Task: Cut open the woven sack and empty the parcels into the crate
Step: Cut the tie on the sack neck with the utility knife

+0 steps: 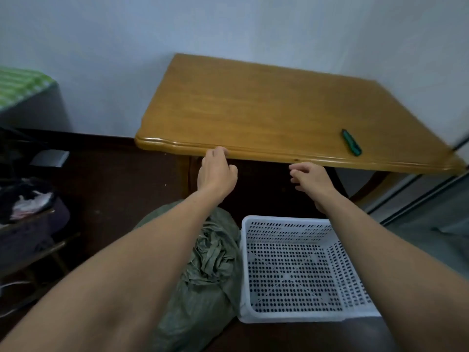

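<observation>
cutter on tabletop, up and right of right grip, long axis diagonal; right grip nearer, loosely open, empty. left grip fingertips on tabletop edge, holds nothing. sack on floor against crate.

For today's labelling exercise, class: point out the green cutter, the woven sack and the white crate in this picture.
green cutter (351, 142), head view, middle of its body, on the table.
woven sack (210, 262), head view, bunched fabric near its top.
white crate (284, 219), head view, its far rim.
</observation>
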